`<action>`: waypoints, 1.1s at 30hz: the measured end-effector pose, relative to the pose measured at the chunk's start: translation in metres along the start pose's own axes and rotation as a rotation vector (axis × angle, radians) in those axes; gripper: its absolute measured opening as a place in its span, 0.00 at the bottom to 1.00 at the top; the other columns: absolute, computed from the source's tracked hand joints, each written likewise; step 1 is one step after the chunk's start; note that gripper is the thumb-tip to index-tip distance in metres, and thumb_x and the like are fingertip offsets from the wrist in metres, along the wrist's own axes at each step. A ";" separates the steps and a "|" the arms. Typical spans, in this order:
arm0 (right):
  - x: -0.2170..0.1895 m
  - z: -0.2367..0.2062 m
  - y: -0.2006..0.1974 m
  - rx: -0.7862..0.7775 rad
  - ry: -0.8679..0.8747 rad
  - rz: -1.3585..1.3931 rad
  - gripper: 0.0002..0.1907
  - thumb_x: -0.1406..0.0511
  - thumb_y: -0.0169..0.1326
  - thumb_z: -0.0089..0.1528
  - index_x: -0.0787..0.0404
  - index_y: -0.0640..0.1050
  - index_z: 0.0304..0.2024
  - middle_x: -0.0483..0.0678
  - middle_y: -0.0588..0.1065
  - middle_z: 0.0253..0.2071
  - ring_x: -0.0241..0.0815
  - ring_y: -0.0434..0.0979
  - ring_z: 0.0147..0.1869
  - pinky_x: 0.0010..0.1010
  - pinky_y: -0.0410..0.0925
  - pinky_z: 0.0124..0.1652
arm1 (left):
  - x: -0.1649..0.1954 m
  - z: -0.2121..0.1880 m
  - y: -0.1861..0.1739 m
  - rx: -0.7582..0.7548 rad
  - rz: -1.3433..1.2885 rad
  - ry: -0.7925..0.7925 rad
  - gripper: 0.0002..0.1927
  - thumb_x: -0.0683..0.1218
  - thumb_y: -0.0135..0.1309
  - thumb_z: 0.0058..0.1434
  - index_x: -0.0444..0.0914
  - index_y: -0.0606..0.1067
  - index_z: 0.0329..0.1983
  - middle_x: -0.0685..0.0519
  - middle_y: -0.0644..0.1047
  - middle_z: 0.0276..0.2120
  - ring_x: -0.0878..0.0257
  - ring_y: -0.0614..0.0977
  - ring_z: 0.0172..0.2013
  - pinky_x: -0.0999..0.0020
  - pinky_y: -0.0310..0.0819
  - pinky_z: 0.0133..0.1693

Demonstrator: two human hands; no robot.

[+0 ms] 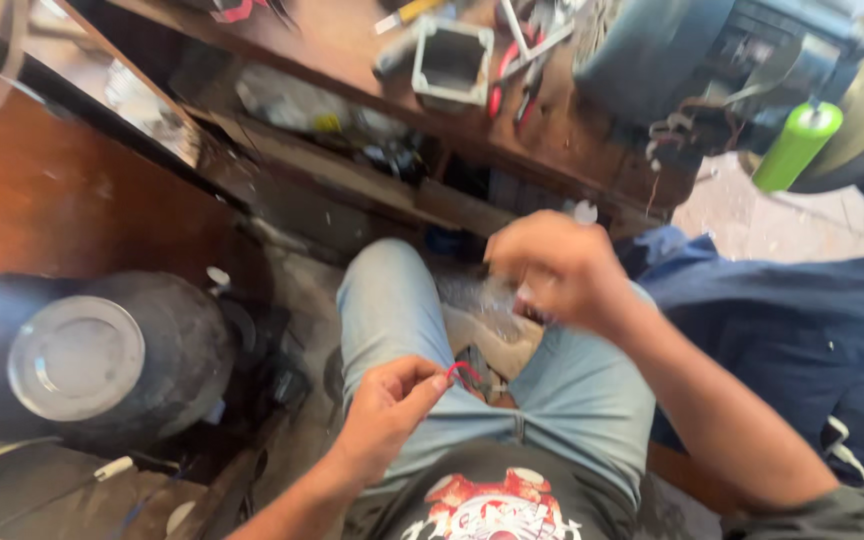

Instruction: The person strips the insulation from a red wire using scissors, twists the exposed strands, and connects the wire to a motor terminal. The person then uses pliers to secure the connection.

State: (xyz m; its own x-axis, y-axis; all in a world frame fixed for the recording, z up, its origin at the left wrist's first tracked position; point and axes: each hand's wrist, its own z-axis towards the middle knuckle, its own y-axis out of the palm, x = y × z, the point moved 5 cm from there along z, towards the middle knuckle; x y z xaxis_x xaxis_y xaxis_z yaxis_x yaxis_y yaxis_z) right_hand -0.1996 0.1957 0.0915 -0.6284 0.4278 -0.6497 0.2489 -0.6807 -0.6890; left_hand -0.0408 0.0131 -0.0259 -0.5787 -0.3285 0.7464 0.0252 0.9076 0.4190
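Observation:
My left hand hovers over my lap in light blue jeans and pinches a thin red wire between thumb and fingers. My right hand is raised above my right thigh, blurred by motion, with its fingers closed on a small clear plastic piece; what that piece is, I cannot tell. The two hands are apart, the right one higher and further from me.
A wooden workbench carries a square metal tube section, pliers and a grey motor. A green bottle stands at the right. A dark round container with a metal lid sits at my left. Blue cloth lies at the right.

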 end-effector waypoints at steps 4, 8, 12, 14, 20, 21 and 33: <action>0.065 0.082 -0.041 0.264 0.111 -0.346 0.06 0.70 0.57 0.66 0.63 0.80 0.46 0.55 0.79 0.42 0.56 0.78 0.44 0.43 0.72 0.45 | -0.038 0.000 -0.015 0.173 -0.119 -0.033 0.09 0.45 0.59 0.64 0.32 0.80 0.35 0.62 0.68 0.18 0.75 0.60 0.16 0.75 0.47 0.18; 0.116 0.159 -0.046 0.167 0.075 -0.707 0.09 0.64 0.58 0.63 0.62 0.82 0.43 0.56 0.79 0.43 0.60 0.79 0.48 0.48 0.71 0.47 | -0.084 0.009 -0.025 0.264 -0.170 -0.055 0.08 0.44 0.60 0.61 0.33 0.81 0.35 0.61 0.69 0.17 0.74 0.62 0.14 0.75 0.49 0.17; 0.173 0.202 -0.045 -0.071 0.409 -0.797 0.16 0.59 0.59 0.61 0.64 0.81 0.44 0.61 0.79 0.45 0.61 0.79 0.50 0.49 0.71 0.49 | -0.109 0.027 -0.032 0.258 -0.199 0.012 0.10 0.45 0.59 0.61 0.32 0.82 0.33 0.58 0.70 0.15 0.72 0.64 0.14 0.74 0.53 0.17; 0.186 0.211 -0.044 -0.136 0.518 -0.795 0.18 0.60 0.61 0.55 0.64 0.82 0.43 0.62 0.79 0.45 0.62 0.79 0.51 0.49 0.71 0.48 | -0.112 0.032 -0.035 0.233 -0.217 0.043 0.09 0.44 0.59 0.61 0.32 0.82 0.33 0.57 0.70 0.14 0.71 0.65 0.13 0.73 0.54 0.17; 0.180 0.226 -0.050 -0.048 0.523 -0.849 0.11 0.65 0.55 0.58 0.61 0.84 0.41 0.64 0.81 0.38 0.63 0.82 0.44 0.49 0.72 0.47 | -0.094 0.039 -0.030 0.158 -0.203 0.240 0.08 0.43 0.59 0.63 0.31 0.82 0.36 0.57 0.74 0.17 0.71 0.71 0.18 0.74 0.62 0.24; 0.177 0.229 -0.053 -0.031 0.518 -0.844 0.11 0.65 0.55 0.59 0.62 0.84 0.41 0.63 0.81 0.37 0.62 0.82 0.43 0.49 0.73 0.47 | -0.091 0.040 -0.030 0.150 -0.208 0.245 0.08 0.42 0.59 0.62 0.31 0.82 0.35 0.57 0.74 0.17 0.71 0.71 0.18 0.74 0.63 0.24; 0.180 0.268 -0.057 0.289 0.671 -0.208 0.19 0.68 0.54 0.55 0.61 0.83 0.49 0.60 0.82 0.42 0.52 0.85 0.46 0.37 0.73 0.54 | -0.065 0.061 -0.037 0.137 -0.160 0.267 0.05 0.39 0.61 0.62 0.31 0.83 0.36 0.60 0.70 0.13 0.75 0.64 0.15 0.75 0.52 0.20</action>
State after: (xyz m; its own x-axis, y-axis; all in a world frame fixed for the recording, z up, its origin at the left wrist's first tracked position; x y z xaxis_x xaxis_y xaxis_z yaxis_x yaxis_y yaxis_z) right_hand -0.5241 0.1524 0.1000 -0.0353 0.7713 -0.6355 -0.0864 -0.6359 -0.7669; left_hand -0.0534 0.0168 -0.1213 -0.3322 -0.5097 0.7937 -0.1689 0.8600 0.4816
